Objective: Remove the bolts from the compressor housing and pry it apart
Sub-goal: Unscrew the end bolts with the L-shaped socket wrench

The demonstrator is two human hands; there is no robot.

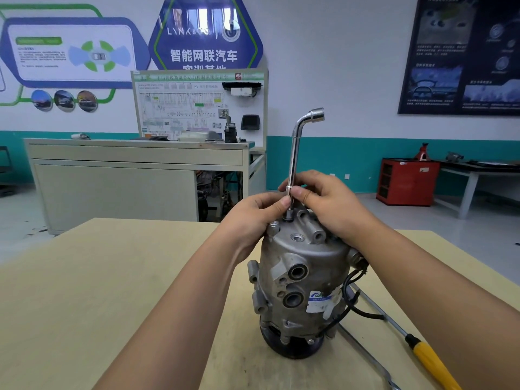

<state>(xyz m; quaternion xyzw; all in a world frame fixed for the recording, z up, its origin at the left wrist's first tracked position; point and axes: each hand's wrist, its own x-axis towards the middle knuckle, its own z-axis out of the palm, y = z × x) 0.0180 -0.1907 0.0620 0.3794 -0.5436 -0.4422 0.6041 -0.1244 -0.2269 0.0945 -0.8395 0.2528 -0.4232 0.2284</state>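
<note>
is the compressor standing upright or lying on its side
Upright: the compressor stands on its pulley end on the table, bolt face up under the socket wrench.

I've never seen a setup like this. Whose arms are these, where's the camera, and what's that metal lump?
There is no machine: these are a person's bare arms, filmed by a camera worn on the head, looking forward and down. The grey lump is a compressor, standing upright on a wooden table. The left hand and right hand both pinch the shaft of an L-shaped wrench, which stands upright with its lower end on the compressor's top. On the table to the right lie a screwdriver with a yellow handle and a thin metal bar.
</note>
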